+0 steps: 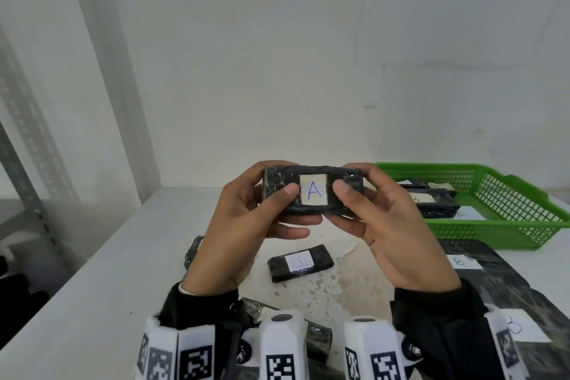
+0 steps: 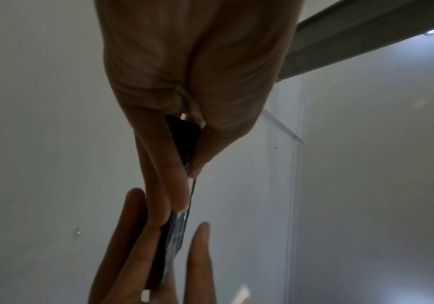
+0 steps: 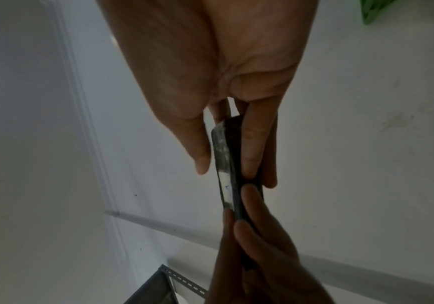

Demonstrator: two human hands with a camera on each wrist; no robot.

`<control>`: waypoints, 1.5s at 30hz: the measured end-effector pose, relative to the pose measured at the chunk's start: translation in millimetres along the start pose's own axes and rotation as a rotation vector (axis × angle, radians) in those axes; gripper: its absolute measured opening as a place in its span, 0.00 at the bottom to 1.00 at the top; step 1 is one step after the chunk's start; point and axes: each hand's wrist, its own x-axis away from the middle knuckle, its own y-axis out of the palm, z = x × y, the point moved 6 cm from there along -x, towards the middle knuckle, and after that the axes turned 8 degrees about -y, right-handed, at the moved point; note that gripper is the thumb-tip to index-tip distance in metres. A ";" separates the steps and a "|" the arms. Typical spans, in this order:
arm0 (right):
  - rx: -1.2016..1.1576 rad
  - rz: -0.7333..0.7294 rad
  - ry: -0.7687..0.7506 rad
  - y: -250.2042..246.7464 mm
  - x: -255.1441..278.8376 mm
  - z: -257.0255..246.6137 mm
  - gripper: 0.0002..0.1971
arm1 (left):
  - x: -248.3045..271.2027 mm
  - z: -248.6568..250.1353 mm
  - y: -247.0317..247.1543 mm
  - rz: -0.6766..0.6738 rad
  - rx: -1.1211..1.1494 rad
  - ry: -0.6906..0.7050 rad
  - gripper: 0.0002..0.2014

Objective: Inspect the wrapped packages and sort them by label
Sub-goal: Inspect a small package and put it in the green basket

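Gripping a black-wrapped package (image 1: 311, 190) at both ends, left hand (image 1: 243, 225) and right hand (image 1: 388, 225) each closing thumb in front and fingers behind, grip snug on the wrap. Holding it lifted well above the counter (image 1: 101, 271), long side level, face turned toward the head camera. Showing a white label (image 1: 313, 189) at the middle, marked with a blue "A", between the two thumbs. Looking glossy and crinkled in the wrist views, seen edge-on as a thin slab. Lying below on the counter, a second package (image 1: 300, 262) with a white label, apart from the hands. Sitting to the right, a green basket (image 1: 493, 194) holding more packages, near the right hand. Leaving open counter to the left, running to its left edge.
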 end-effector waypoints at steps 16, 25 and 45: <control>0.015 0.073 -0.092 -4.9 13.5 -17.8 0.09 | 13.9 4.0 11.1 -0.083 0.107 -0.065 0.27; -0.004 0.088 -0.091 -0.3 18.1 -20.2 0.08 | 17.6 1.1 10.7 -0.018 0.108 -0.023 0.32; 0.067 0.044 -0.146 -1.7 20.6 -19.6 0.01 | 22.5 -5.4 5.5 -0.030 0.152 -0.003 0.21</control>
